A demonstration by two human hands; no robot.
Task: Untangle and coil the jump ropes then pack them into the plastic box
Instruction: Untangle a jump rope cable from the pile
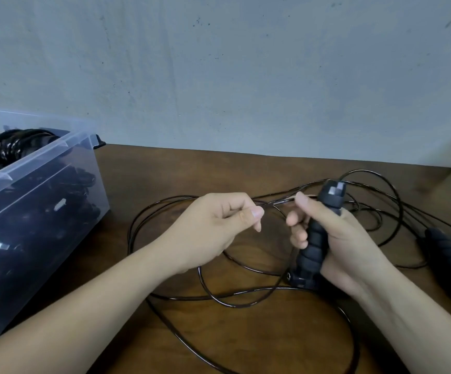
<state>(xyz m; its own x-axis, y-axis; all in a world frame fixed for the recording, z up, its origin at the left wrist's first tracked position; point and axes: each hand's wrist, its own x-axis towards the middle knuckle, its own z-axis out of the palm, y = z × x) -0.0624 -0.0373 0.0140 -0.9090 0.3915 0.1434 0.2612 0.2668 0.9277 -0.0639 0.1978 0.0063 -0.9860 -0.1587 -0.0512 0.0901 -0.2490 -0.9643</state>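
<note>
Right hand [349,245] grips handle [313,249], long axis near upright — left hand [219,225], just left of handle, pinches cord [275,202] stretched toward handle's top.

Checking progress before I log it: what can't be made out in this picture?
Head view only.
- Box: cut by the left edge; its cloudy wall blurs the ropes inside, count unclear.
- Loose handles: cut by the right edge.
- Left hand: curled fingers hide whether it pinches the cord.
- Cord crossings: right hand and held handle cover some.
</note>
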